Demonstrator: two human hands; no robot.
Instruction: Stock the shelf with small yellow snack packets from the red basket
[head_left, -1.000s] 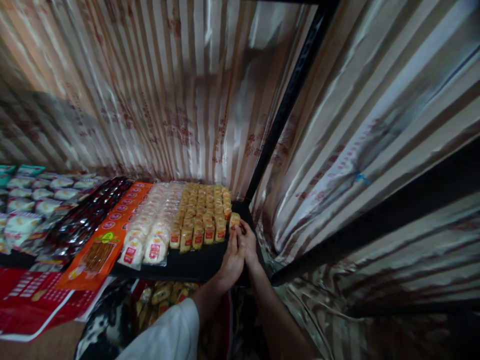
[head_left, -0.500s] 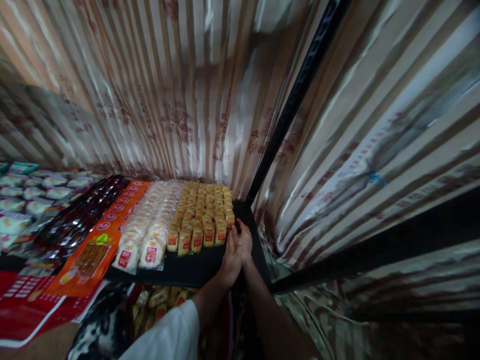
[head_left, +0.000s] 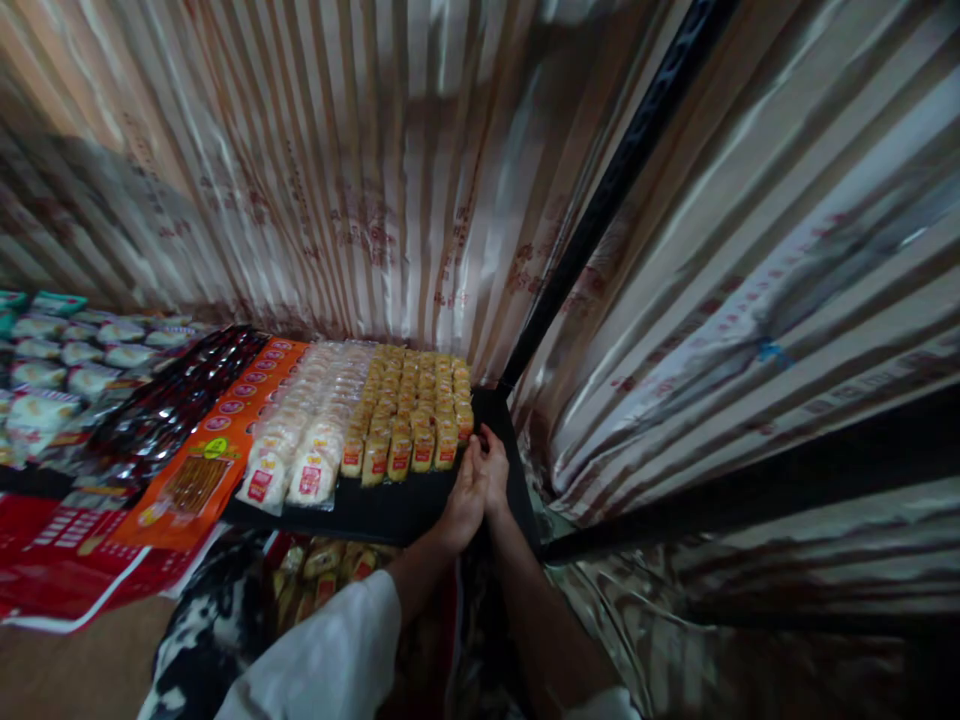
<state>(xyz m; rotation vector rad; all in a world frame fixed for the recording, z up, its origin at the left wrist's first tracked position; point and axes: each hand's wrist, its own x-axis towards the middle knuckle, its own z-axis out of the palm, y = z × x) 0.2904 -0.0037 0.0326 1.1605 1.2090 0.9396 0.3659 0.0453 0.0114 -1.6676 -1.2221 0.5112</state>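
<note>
While the left hand (head_left: pixel 462 505) and the right hand (head_left: pixel 496 480) meet near the right edge of the black shelf (head_left: pixel 390 512), their fingertips sit at the front of the rightmost row of yellow snack packets (head_left: pixel 403 405). The left fingers look straight and pressed together; whether either hand pinches anything, I cannot tell. The yellow snack packets run from the back edge toward the front.

This looks like a shop or its stockroom: wrapped snacks (head_left: pixel 400 447) stand in matching rows on a black shelf (head_left: pixel 375 516), from left edge to lower centre.
</note>
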